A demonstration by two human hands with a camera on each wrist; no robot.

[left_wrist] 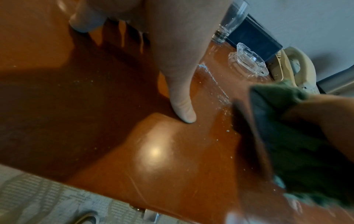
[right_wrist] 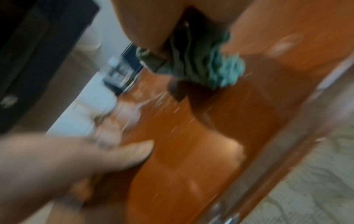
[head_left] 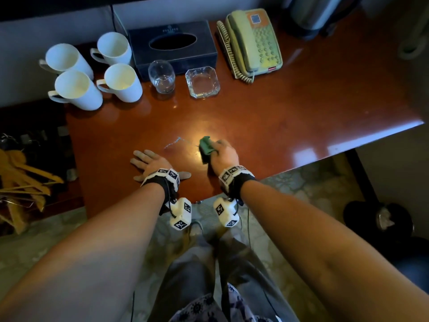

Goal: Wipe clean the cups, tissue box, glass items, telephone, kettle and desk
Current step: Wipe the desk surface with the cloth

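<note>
Desk-wiping step: your right hand (head_left: 224, 153) grips the green cloth (head_left: 206, 146) near the desk's (head_left: 301, 108) front edge; your left hand (head_left: 148, 162) lies flat, holding nothing. Next, sweep toward the pale streak (head_left: 173, 142).

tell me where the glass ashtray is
In the head view the glass ashtray sits on the desk, between the drinking glass and the telephone.

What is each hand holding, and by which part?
Right hand grips the bunched green cloth by its near end; left hand holds nothing, flat on the desk.

Dim room, lamp glare on the desk (head_left: 301, 108); right wrist view motion-blurred.
</note>
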